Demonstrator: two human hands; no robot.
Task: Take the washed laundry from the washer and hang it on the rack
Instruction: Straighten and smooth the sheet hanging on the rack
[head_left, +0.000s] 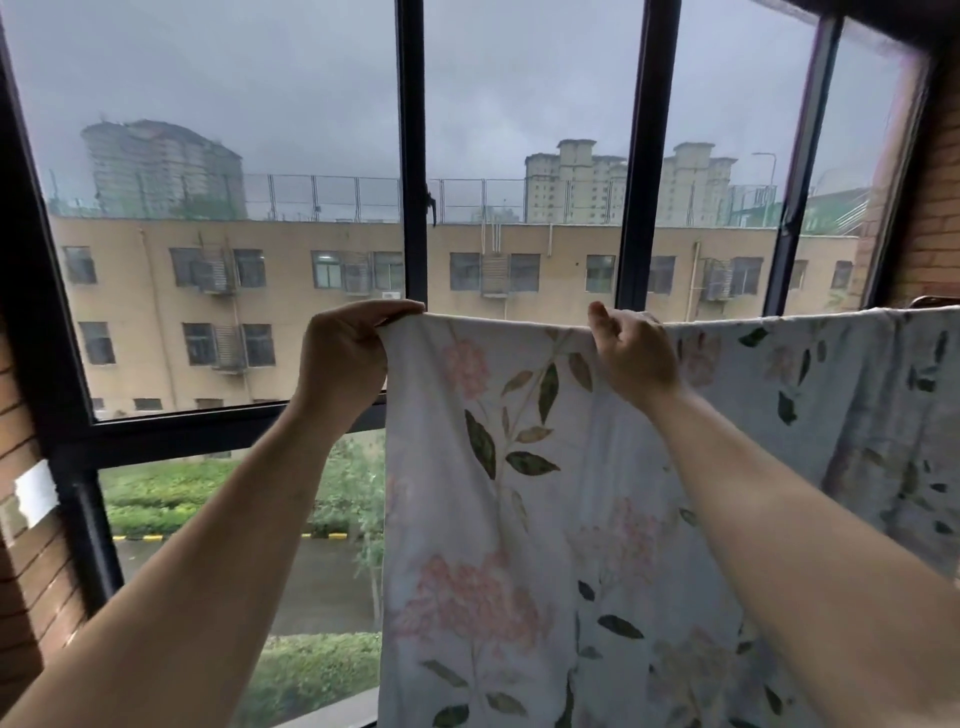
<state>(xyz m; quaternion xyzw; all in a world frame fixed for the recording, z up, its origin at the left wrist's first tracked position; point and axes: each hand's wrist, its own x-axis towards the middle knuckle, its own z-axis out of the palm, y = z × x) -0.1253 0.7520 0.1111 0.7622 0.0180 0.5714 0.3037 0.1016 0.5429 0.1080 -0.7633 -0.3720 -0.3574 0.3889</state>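
So this looks pretty far into hanging this one piece, at least. The thing in play is a big white fabric sheet printed with pink flowers and green leaves (519, 467), and it's up at window height, hanging down in front of the person and out of view at the bottom. The left hand (345, 353) pinches the top left corner with the fingers curled over the edge, and the right hand (636, 358) grips the same top edge further along, so the hands are well apart with the edge pulled fairly straight between them. To the right of the right hand the floral cloth runs on to the edge of the view, looking greyer there; I can't tell if that's the same sheet or a second one. The edge out there looks draped over something, so I'd guess the rack's bar is under it, but the bar itself is hidden. All of this is in front of a dark-framed window (413, 156) with a red brick wall (935, 208) on the right. What's left, going by this: get the left end settled on the rack and let go. The washer isn't in view, so no idea how much laundry is waiting in there.
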